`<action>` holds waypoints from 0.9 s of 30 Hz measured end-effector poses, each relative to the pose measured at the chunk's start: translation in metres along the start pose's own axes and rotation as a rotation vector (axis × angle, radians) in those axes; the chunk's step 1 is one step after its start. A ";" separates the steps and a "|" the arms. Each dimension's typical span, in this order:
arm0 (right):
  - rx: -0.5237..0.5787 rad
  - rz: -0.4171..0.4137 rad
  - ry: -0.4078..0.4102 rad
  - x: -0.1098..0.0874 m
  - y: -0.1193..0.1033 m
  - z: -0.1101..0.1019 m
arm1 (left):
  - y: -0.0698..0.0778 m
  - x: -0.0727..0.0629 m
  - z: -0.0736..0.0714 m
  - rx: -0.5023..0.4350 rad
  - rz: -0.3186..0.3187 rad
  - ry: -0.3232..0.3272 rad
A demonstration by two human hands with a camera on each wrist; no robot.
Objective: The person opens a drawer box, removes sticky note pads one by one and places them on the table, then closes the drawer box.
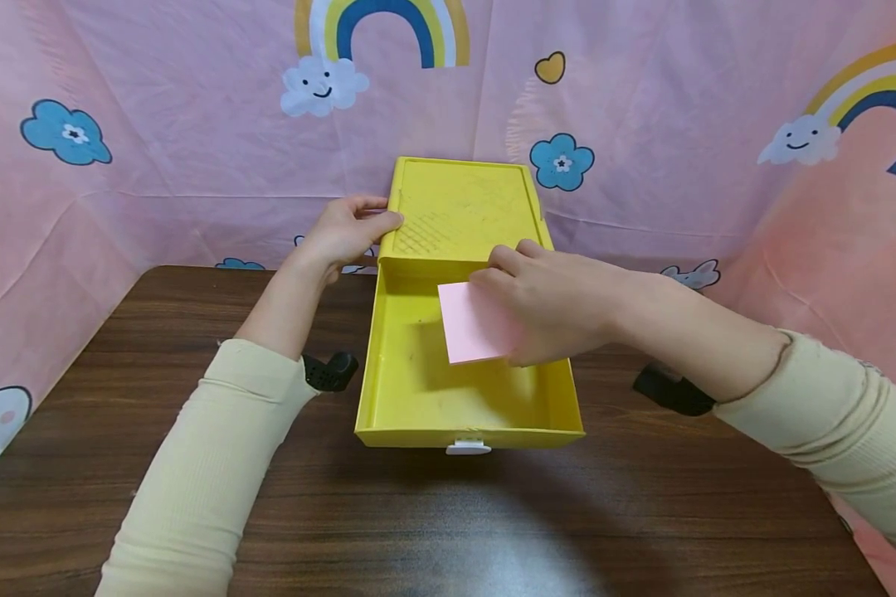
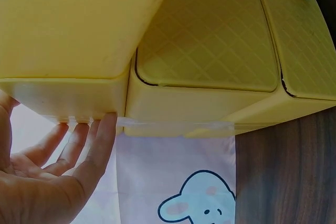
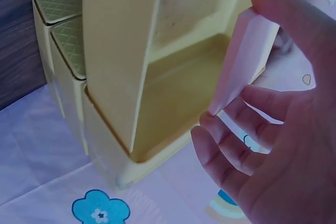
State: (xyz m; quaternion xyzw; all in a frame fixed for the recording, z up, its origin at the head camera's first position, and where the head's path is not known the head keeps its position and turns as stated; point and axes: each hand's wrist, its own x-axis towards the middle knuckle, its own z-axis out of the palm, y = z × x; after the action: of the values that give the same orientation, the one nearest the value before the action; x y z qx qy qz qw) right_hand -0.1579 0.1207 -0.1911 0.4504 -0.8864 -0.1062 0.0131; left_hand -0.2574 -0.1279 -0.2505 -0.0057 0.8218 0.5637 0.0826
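A yellow drawer unit [image 1: 466, 203] stands toward the back of the table, its top drawer [image 1: 418, 439] pulled out toward me. My left hand [image 1: 347, 232] touches the unit's left side, thumb at the top edge. In the left wrist view, that hand's extended fingers [image 2: 102, 145] rest against the side wall. Over the drawer, my right hand [image 1: 556, 298] pinches a pink sticky note pad [image 1: 476, 327] between thumb and fingers. The right wrist view shows the pad [image 3: 239, 61] edge-on, tilted above the drawer's interior. Only yellow walls and floor show inside the drawer.
The drawer front carries a white handle [image 1: 468, 448]. Below the pulled-out drawer, the left wrist view shows lower drawer fronts [image 2: 210, 35] with a diamond pattern. A dark wooden table [image 1: 448, 531] carries the unit, with a pink patterned cloth [image 1: 216, 108] behind.
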 end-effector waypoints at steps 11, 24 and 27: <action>0.050 0.038 0.009 -0.012 0.014 -0.001 | 0.001 0.000 0.000 -0.010 0.001 -0.005; 0.098 0.080 0.028 -0.026 0.030 0.004 | 0.001 0.000 0.000 -0.019 0.002 -0.008; 0.112 0.105 0.034 -0.030 0.033 0.004 | 0.001 0.001 0.000 -0.021 0.001 -0.011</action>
State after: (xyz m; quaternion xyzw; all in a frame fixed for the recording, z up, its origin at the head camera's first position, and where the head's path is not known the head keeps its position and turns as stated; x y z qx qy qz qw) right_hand -0.1673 0.1646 -0.1866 0.4050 -0.9130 -0.0481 0.0084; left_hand -0.2582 -0.1276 -0.2500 -0.0034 0.8153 0.5725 0.0867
